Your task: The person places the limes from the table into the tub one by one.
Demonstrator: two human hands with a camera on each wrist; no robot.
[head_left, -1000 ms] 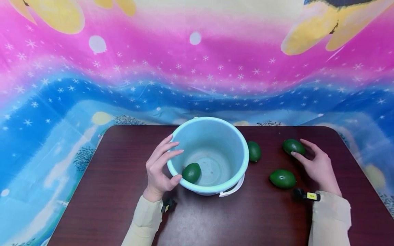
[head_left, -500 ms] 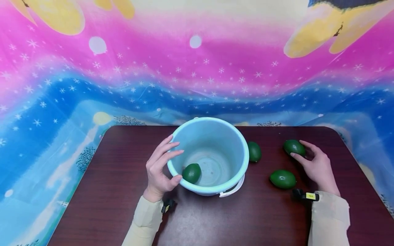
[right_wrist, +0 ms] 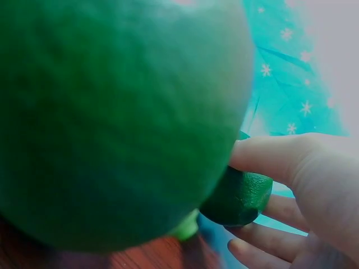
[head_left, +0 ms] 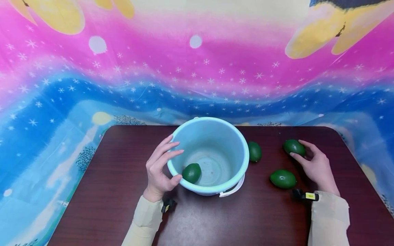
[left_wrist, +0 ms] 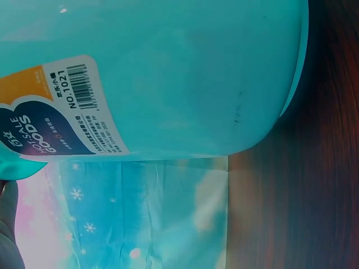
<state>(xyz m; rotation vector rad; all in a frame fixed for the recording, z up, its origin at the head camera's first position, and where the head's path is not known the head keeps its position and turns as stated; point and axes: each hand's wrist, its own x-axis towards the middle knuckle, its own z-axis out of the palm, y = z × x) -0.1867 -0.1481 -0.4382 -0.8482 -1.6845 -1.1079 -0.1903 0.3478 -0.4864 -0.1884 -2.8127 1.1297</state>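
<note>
A light blue bucket (head_left: 212, 189) stands upright on the table, with one green lime (head_left: 192, 173) lying inside near its left wall. My left hand (head_left: 160, 169) holds the bucket's left rim, fingers spread across the edge and thumb at the near side. At the right, my right hand (head_left: 317, 165) pinches another lime (head_left: 293, 147) between thumb and fingers, close over the tabletop. Nearer to me lies a third lime (head_left: 283, 179), which looms large and blurred in the right wrist view. One more lime (head_left: 254, 151) sits just right of the bucket, partly hidden by it.
The dark red-brown table (head_left: 209, 222) ends in a rounded far edge before a patterned pink and blue cloth (head_left: 197, 75). The bucket's white handle (head_left: 234, 188) hangs down at its front right. A printed label (left_wrist: 61, 106) shows on the bucket's side.
The right hand has shifted very slightly around the lime at the right. The left hand, the bucket and the other limes stay where they were.
</note>
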